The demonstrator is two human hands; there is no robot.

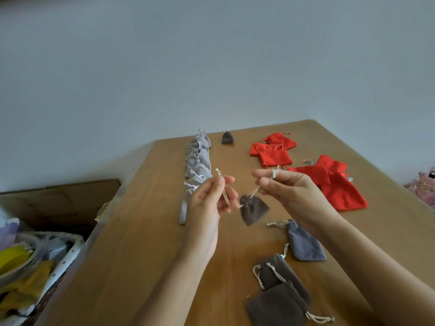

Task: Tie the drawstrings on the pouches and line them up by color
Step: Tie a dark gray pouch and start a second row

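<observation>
Left hand [209,201] and right hand [289,191] each pinch a cord [254,192] of the brown pouch [253,209]; pulling evenly apart should cinch it.

Plain pale grey-blue wall [211,67] across the far side, in soft, even light. Brown wooden tabletop [146,231] in the middle. Left of it and lower, a cardboard box [58,201]; nearer, a white-lined basket [70,252] of cluttered cloth.

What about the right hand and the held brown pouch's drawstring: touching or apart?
Touching. The head view shows the right hand pinching the drawstring just above the brown pouch, with no gap between them.
</observation>
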